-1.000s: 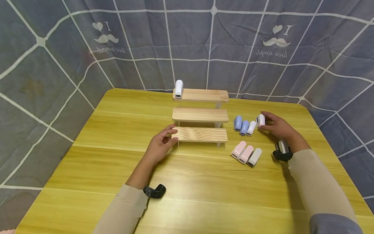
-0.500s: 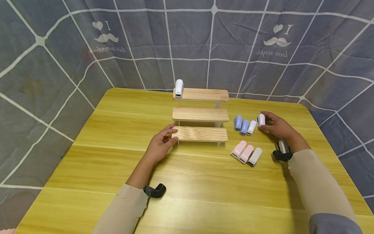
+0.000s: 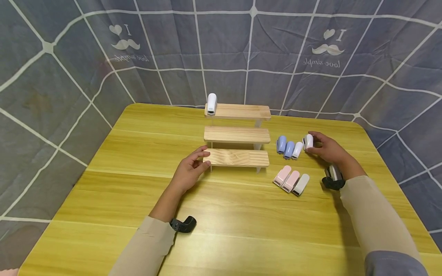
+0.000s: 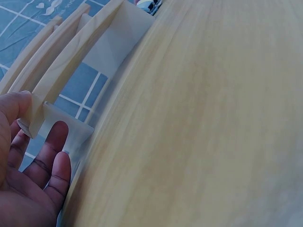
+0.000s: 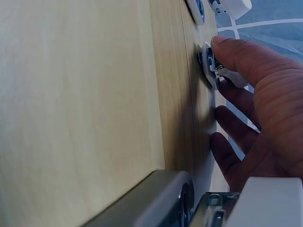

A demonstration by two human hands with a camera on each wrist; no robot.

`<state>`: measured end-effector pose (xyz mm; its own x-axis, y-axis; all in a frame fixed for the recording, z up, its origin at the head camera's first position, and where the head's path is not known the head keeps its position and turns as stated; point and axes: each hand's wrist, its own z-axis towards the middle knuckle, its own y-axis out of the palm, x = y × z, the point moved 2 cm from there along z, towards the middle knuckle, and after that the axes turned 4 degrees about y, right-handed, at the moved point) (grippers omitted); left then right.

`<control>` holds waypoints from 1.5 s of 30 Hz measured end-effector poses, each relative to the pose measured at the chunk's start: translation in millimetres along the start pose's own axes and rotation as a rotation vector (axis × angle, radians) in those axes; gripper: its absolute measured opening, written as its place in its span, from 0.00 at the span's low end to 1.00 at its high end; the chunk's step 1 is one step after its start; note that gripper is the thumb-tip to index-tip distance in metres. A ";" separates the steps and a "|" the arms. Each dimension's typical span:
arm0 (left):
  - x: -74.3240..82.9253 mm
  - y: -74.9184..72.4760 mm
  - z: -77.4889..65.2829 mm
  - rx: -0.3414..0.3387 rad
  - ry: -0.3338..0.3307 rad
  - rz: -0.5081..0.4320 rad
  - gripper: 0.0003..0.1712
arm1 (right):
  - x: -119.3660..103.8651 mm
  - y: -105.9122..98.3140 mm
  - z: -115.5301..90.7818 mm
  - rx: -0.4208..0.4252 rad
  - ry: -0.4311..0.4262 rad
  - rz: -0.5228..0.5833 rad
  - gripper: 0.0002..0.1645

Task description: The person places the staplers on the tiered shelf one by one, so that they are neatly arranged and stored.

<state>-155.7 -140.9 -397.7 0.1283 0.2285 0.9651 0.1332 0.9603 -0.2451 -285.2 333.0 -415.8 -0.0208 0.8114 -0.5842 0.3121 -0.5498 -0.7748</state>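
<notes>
- Apparently nothing has moved; the work is no further along.
- Right hand [image 3: 329,150]: grip narrowed, pinching a small glossy white stapler [image 3: 308,141] on the yellow wood-grain worktop [image 3: 255,218].
- Left hand [image 3: 187,171]: grip pinching the end of the lowest pale wooden shelf [image 3: 238,157].

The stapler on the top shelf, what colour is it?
The stapler on the top shelf is white; it shows best in the head view.
</notes>
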 end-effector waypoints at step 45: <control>-2.9 1.6 1.4 -0.003 -0.008 -0.016 0.19 | -65.9 -13.8 -26.7 0.229 -0.157 0.074 0.45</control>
<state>-157.2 -139.8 -400.7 0.1188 0.2143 0.9695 0.1386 0.9633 -0.2299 -262.7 292.3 -360.2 -0.1582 0.7366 -0.6576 0.0955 -0.6515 -0.7526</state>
